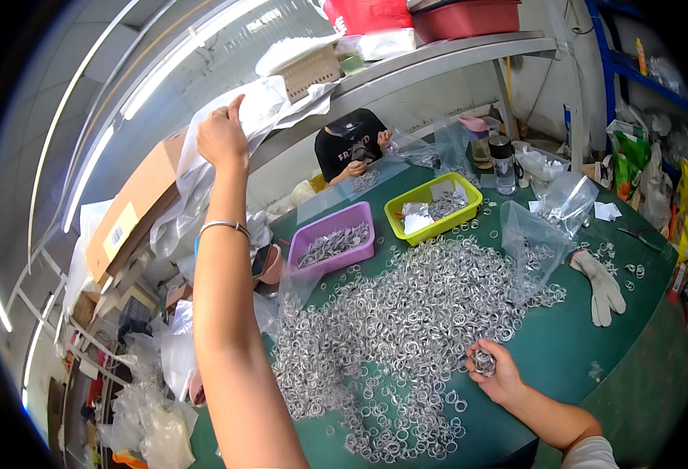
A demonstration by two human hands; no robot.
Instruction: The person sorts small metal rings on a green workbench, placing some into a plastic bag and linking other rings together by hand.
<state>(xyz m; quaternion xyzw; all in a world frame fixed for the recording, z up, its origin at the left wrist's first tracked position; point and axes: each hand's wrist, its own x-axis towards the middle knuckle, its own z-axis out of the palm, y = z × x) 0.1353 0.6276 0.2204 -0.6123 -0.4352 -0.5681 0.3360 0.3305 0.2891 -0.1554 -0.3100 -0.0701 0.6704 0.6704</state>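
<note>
Rings [430,293]: bare metal, bright highlights, smooth-looking. Desk [485,430]: smooth top, low sheen. Purple tray [338,264] and lime tray [444,227]: moulded plastic, smooth, slight gloss. Clear bag [530,246]: thin plastic film, glossy, creased. Glove [600,289]: cloth, matt, soft-textured. Carton [145,195]: cardboard, matt; label [120,227] looks like paper. Bracelet [225,226]: polished metal. Red basin [469,21]: smooth plastic. Tan basket [310,76]: perforated plastic, fairly matt.

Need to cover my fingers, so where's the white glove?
In the head view, the white glove lies toward the green table's right side, just right of a clear plastic bag.
</note>
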